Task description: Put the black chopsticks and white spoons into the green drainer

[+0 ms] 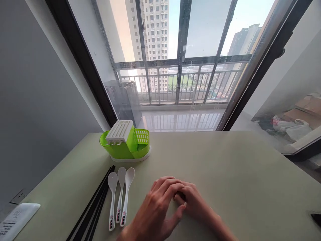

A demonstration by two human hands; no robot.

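Note:
Both hands rest together on the pale green table (225, 167) near its front edge. My left hand (156, 209) lies with its fingers stretched over my right hand (198, 204), touching it and holding nothing. My right hand's fingers are curled under, mostly covered by the left fingers, with nothing visible in them. Three white spoons (121, 195) lie side by side just left of my left hand. Several black chopsticks (93, 210) lie left of the spoons. A green cutlery holder (126, 144) with a white slotted lid stands behind them.
A white flat device (15, 221) lies at the table's front left corner. A dark object (316, 218) shows at the right edge. Behind the table is a large window with a balcony railing (180, 83). A grey wall stands at left.

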